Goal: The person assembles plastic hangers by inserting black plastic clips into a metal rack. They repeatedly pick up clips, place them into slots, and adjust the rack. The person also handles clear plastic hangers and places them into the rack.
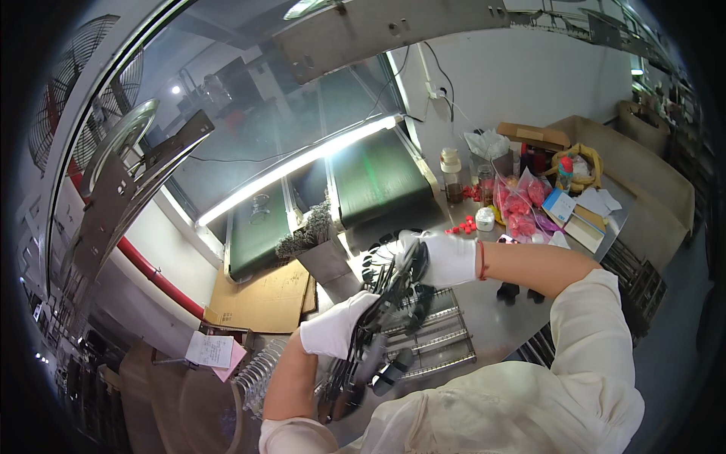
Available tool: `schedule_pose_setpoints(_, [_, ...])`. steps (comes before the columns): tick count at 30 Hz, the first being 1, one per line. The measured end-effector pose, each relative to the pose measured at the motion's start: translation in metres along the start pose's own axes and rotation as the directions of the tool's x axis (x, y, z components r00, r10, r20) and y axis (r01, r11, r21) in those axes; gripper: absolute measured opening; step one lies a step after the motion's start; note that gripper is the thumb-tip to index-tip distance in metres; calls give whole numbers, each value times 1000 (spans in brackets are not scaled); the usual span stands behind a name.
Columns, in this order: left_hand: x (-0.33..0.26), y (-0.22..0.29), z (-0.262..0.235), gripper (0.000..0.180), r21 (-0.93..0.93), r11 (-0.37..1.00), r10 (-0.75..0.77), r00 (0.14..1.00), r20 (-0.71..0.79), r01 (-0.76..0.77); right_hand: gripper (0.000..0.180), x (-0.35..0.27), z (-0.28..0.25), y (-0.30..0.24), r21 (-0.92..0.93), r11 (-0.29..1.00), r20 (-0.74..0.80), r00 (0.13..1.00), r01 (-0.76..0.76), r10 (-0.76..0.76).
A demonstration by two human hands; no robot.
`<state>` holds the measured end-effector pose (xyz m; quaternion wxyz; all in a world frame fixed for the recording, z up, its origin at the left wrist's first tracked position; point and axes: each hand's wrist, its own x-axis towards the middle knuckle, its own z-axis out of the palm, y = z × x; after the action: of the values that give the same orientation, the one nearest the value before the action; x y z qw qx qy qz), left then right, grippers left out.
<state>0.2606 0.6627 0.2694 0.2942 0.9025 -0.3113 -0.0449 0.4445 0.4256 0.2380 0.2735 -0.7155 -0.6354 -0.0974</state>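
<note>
A bundle of thin black pieces (384,303), some with flat dark ends, slants in front of my body; motion blurs it and its exact kind is unclear. My left hand (339,327), in a white glove, is closed around its lower left side. At the upper end, my right hand (448,259), also gloved, grips the bundle with fingers partly hidden behind the pieces. Below them on the metal table lies a wire rack (439,339) with several parallel bars.
Behind the hands stands a metal box (330,271) full of thin grey wire pieces. Two green conveyor belts (382,178) run under a lit tube lamp (302,168). Cardboard (257,299) lies to the left. Bags of red pieces (520,204), bottles and small boxes crowd the right side.
</note>
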Motion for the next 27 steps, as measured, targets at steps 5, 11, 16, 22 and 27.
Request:
schedule_pose_setpoints(5, [-36, -16, -5, 86, -180, 934, -285, 948, 141, 307, 24, -76, 10, 61, 303, 867, 794, 608, -395, -1])
schedule_pose_setpoints(11, [-40, -34, 42, 43, -993, 19, -224, 969, 108, 115, 34, -7, -45, -55, -312, 908, -204, 914, 279, -351])
schedule_pose_setpoints(16, [-3, 25, 47, 41, -991, -68, -448, 884, 132, 114, 29, 12, -41, -87, 34, 970, -137, 960, -242, 245])
schedule_pose_setpoints(22, [42, -6, 14, 81, 352, 935, -19, 998, -61, 39, 17, -78, -18, 21, 340, 931, 599, 794, -135, -103])
schedule_pose_setpoints(27, [-22, -75, 13, 55, -947, 216, -403, 905, 134, 236, 30, -263, -5, 122, -262, 614, 199, 580, -745, 790])
